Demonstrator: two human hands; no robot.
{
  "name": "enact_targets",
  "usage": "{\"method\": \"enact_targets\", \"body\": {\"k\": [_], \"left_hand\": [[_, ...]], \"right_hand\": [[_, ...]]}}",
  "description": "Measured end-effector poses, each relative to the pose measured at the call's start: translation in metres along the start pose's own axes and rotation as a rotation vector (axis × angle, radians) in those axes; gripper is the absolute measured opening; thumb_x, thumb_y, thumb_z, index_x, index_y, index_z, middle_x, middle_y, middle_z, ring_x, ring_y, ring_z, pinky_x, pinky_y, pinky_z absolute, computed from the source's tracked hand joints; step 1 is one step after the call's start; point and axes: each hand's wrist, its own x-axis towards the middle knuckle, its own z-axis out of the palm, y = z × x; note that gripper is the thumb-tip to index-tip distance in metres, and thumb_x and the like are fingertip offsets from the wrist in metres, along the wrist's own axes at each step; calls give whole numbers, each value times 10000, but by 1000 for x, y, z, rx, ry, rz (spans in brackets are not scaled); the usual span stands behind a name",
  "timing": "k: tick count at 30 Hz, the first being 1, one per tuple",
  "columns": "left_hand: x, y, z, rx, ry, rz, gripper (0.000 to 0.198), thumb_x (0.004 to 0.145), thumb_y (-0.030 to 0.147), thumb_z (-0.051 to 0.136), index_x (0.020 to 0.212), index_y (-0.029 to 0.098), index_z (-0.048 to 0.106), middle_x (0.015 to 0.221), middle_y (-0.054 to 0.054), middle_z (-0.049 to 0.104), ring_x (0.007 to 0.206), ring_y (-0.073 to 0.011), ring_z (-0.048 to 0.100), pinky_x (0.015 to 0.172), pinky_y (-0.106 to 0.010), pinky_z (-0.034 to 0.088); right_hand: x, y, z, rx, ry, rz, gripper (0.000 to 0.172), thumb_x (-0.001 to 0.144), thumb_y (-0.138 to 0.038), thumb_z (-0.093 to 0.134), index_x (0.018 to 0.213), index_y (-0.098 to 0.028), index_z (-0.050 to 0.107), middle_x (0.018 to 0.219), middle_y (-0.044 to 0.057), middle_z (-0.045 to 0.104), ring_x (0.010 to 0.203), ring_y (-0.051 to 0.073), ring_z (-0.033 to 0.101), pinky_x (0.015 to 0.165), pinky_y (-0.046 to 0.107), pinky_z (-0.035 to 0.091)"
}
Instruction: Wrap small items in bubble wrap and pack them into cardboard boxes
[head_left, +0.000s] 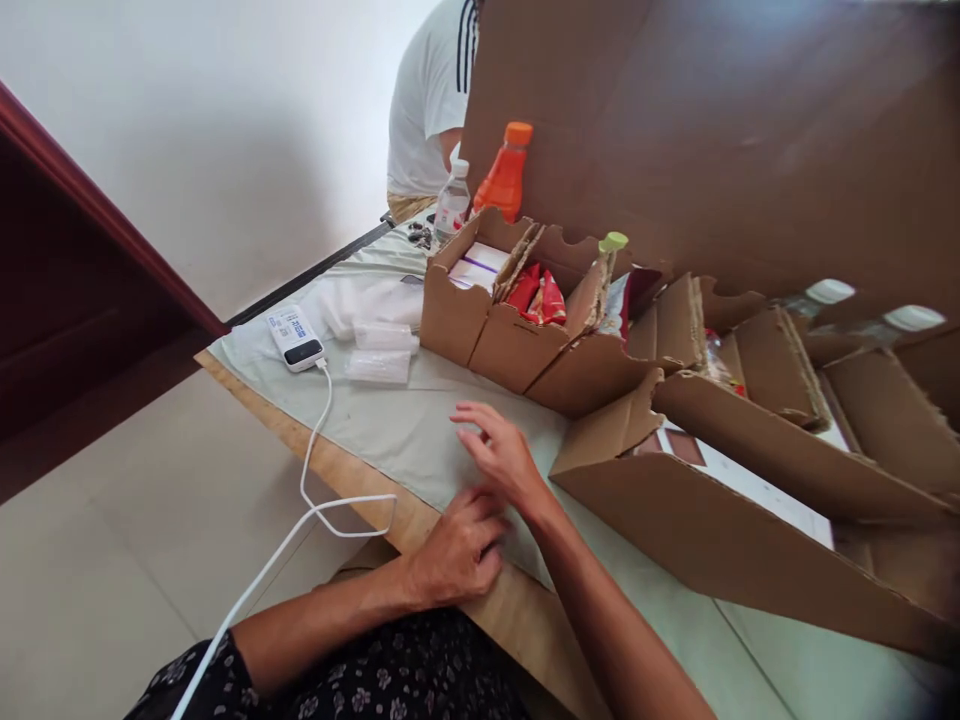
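Observation:
My right hand (497,458) is over the cloth-covered table (431,415), its thumb and fingers stretched out and apart with nothing between them. Just below it, close to the bare wooden edge, is my left hand (459,550). Its fingers are bent and partly smeared by motion, and its palm is hidden; nothing shows in it. Beyond the right hand lie two small clear plastic packets (379,367). To the right, the nearest cardboard bin (720,530) holds a white box (750,478).
A white device with a dark screen (300,345) has a white cable (309,470) hanging over the table edge. Several cardboard bins (510,350) hold boxes and red packets (540,295). Behind stand an orange bottle (504,175) and a clear bottle (452,205). A person (427,100) sits beyond the cardboard panel (637,130).

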Motion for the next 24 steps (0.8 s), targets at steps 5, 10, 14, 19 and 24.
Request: {"method": "enact_targets", "body": {"k": [5,10,14,19,24], "left_hand": [[-3,-9,8,68,43,-14,266,712,66,575,943,145,683,1047,-146,696,1061,-297,623,933,-455,554],[-4,-13,8,22,39,-39,171,725,63,580,823,162,678,979,-131,697,1033,-284,630,927,-443,549],[-5,-8,2,-170,86,-150,381,772,67,552,1088,188,729,1273,-122,693,1219,-273,623,1072,-451,515],[0,0,-8,-552,13,-398,503,777,146,585,1261,199,707,1304,-96,718,1259,-286,628,1150,-459,456],[6,17,3,-1193,-277,-597,633,644,190,697,1276,219,701,1238,-104,760,1226,-317,669,1117,-489,467]], "right_hand": [[102,-2,65,164,-127,134,224,753,-160,675,928,-201,808,1003,45,751,945,198,679,871,320,530],[79,-12,55,250,-126,181,247,803,-322,699,989,-186,791,924,35,757,853,185,669,816,316,524],[-15,-13,-16,313,97,75,191,807,-402,781,925,-253,789,996,32,756,969,198,666,916,334,502],[-133,4,-67,470,591,91,176,755,-352,861,886,-297,757,975,-2,716,874,142,647,764,252,508],[-199,26,-56,448,691,297,251,761,-408,804,960,-272,735,1091,53,750,906,189,672,757,301,539]]}}
